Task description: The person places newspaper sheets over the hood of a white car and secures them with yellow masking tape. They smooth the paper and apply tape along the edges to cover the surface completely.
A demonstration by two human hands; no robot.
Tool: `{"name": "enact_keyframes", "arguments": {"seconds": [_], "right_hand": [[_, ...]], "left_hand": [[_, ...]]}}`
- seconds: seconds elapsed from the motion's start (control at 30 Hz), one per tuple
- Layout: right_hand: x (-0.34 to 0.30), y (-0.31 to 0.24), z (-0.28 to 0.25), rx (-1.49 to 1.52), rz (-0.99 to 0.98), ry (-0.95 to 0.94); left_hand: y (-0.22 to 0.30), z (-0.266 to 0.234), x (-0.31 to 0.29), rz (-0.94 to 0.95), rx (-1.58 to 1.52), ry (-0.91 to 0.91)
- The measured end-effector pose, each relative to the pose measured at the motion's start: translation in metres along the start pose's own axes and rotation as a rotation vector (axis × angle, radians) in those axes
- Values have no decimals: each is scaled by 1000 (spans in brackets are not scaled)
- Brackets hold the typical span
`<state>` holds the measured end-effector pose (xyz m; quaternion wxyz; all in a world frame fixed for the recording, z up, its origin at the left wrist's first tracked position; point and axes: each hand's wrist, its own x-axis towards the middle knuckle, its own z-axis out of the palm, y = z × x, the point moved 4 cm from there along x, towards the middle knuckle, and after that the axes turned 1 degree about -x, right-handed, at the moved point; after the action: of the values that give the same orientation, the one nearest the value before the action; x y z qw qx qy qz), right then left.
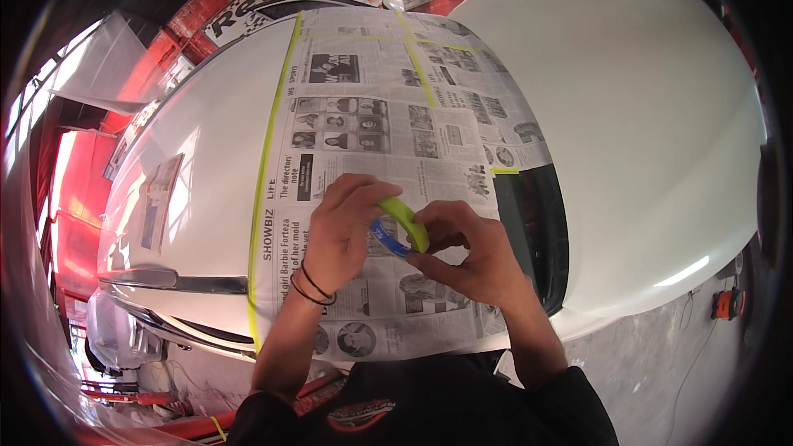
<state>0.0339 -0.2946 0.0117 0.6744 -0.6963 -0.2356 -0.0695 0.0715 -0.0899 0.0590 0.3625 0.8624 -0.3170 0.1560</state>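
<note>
A roll of yellow-green masking tape (pixel 402 218) with a blue inner core is held up over the newspaper-covered windshield. My left hand (pixel 349 219) grips its left side, with dark bands around the wrist. On the roll's right side, the bent fingers and thumb of my right hand (pixel 467 249) pinch its edge. Whether a loose tape end sits between those fingertips, I cannot make out. Beneath both hands lie newspaper sheets (pixel 347 177), fixed along their left edge by a long yellow-green tape strip (pixel 277 116).
The white car's roof (pixel 211 149) stretches to the left, its hood (pixel 628 132) to the right. Dark windshield glass (pixel 537 235) shows beside the paper. A folded newspaper (pixel 160 202) rests on the roof. An orange-and-black device (pixel 728 304) stands on the floor (pixel 652 363) at right.
</note>
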Motion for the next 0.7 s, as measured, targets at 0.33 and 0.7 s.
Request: {"name": "enact_keyframes", "arguments": {"seconds": [0.33,0.7], "right_hand": [[-101,54,-24,311,263,196],[-195,75,4,504,449,317]], "left_hand": [[29,92,-28,-77,-66,-227],[47,126,-103,-88,-69,-206]]}}
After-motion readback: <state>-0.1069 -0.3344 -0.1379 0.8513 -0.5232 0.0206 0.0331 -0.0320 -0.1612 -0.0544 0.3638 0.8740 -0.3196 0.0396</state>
